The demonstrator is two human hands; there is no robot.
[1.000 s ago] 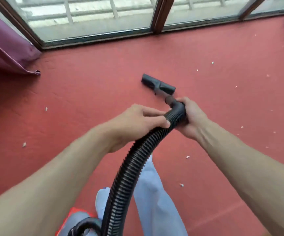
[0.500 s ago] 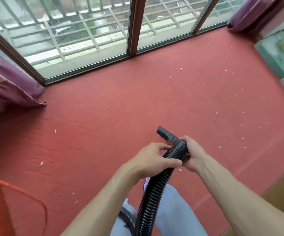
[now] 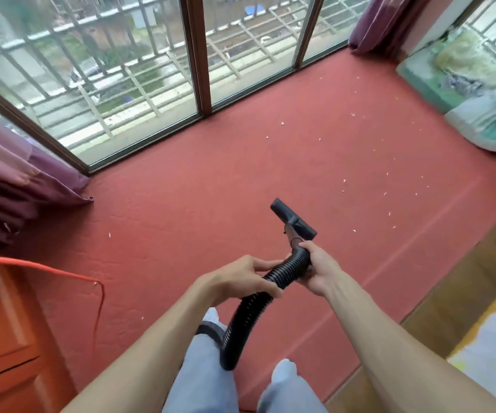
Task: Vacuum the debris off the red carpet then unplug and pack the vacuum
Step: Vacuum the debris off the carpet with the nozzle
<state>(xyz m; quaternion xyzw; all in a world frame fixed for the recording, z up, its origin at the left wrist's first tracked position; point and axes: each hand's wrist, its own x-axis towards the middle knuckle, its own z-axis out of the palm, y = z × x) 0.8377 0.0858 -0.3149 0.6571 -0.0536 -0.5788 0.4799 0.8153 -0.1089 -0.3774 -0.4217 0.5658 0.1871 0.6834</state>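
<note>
Lower centre, left hand point(image 3: 240, 280) and right hand point(image 3: 319, 271) both grip hose point(image 3: 235, 332); open carpet point(image 3: 196, 210) surrounds nozzle point(image 3: 294, 219), debris point(image 3: 344, 181) right.

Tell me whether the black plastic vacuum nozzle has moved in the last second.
Yes. The black plastic vacuum nozzle was in line with the brown window post; now it sits to that post's right.

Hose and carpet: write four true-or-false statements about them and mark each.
1. The left hand and right hand both grip the hose. True.
2. The carpet is spotless. False: debris lies scattered, mostly on its right side.
3. The nozzle is off the hose. False: it sits on the hose's end, past the right hand.
4. A purple curtain hangs left of the window. True.
</note>
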